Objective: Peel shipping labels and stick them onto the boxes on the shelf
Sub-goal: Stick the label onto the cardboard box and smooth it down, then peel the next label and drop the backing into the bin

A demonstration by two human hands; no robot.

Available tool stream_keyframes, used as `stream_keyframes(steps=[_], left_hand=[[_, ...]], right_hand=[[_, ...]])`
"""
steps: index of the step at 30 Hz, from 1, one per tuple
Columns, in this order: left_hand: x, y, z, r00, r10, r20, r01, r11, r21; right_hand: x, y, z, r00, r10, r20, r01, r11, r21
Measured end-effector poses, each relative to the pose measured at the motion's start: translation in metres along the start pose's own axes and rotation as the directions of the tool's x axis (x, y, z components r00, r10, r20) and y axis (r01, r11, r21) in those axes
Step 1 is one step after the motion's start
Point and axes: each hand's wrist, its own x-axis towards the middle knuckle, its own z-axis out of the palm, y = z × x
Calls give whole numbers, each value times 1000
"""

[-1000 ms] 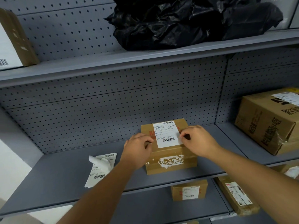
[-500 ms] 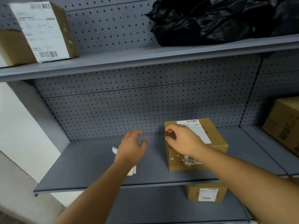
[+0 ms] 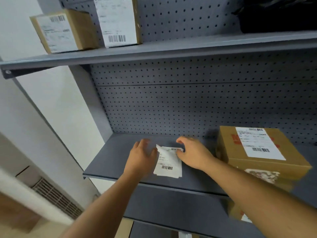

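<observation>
At ten o'clock, on the upper shelf (image 3: 171, 48), two labelled boxes are seen: a tilted left box (image 3: 63, 30) and, just beside it, an upright box (image 3: 118, 21) whose white front carries a barcode. Toward seven o'clock a floor vent (image 3: 56, 198) is blurred. Near the centre, on the middle shelf (image 3: 109, 162), the left hand (image 3: 141, 158) is laid at the nine o'clock side of the label stack (image 3: 169, 164), fingers loosely spread and holding nothing that can be made out, though its thumb appears to touch the stack's left edge. The stack lies flat on the shelf, a barcode showing at its six o'clock end, and its top sheet is curled up at the twelve o'clock end. That upper right corner is pinched between thumb and forefinger of the right hand (image 3: 194, 152), placed at the stack's three o'clock side. At three o'clock a brown box (image 3: 260, 157) stands on the same shelf, apart from the stack, with a white label (image 3: 259, 143) stuck flat on its top face. At one o'clock a black bag (image 3: 277, 14) is partly seen on the upper shelf.
</observation>
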Motion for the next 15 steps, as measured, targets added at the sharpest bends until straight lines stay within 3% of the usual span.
stream_keyframes(steps=[9, 15], left_hand=[[5, -57, -11, 997, -72, -13, 72, 997, 25], [1, -83, -13, 993, -107, 53, 103, 992, 71]], right_hand=[[33, -6, 53, 986, 107, 128, -98, 992, -78], [41, -3, 70, 987, 124, 101, -99, 970, -224]])
